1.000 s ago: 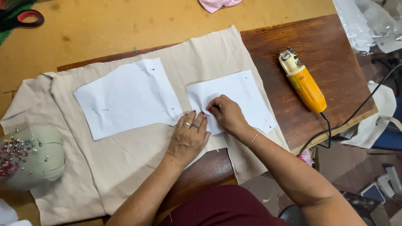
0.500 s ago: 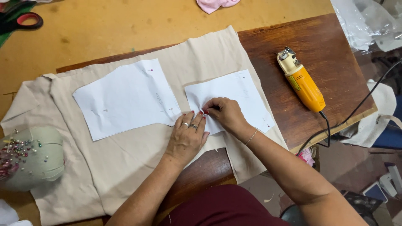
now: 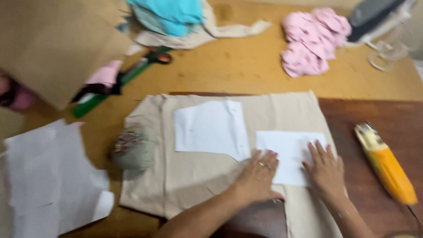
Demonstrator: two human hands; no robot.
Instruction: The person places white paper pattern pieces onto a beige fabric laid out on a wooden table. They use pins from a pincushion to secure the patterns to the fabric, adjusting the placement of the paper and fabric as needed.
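Note:
A beige cloth (image 3: 207,180) lies spread over a dark wooden board (image 3: 374,119) on the table. Two white paper pattern pieces rest on it: a larger one (image 3: 209,128) at the middle and a smaller one (image 3: 286,154) to its right. My left hand (image 3: 260,174) lies flat, fingers spread, on the cloth at the smaller paper's left edge; it wears a ring. My right hand (image 3: 325,167) presses flat on that paper's right side. Neither hand holds anything. The frame is blurred.
A yellow electric cutter (image 3: 387,167) lies on the board at right. A pincushion full of pins (image 3: 132,147) sits at the cloth's left edge. White paper (image 3: 48,176), green-handled scissors (image 3: 128,75), blue cloth (image 3: 172,15) and pink cloth (image 3: 313,39) lie around; brown card (image 3: 53,44) at top left.
The camera has swung up and left, so more of the table's far side shows. My right hand left its pinching hold at the paper's edge and now lies flat on the paper.

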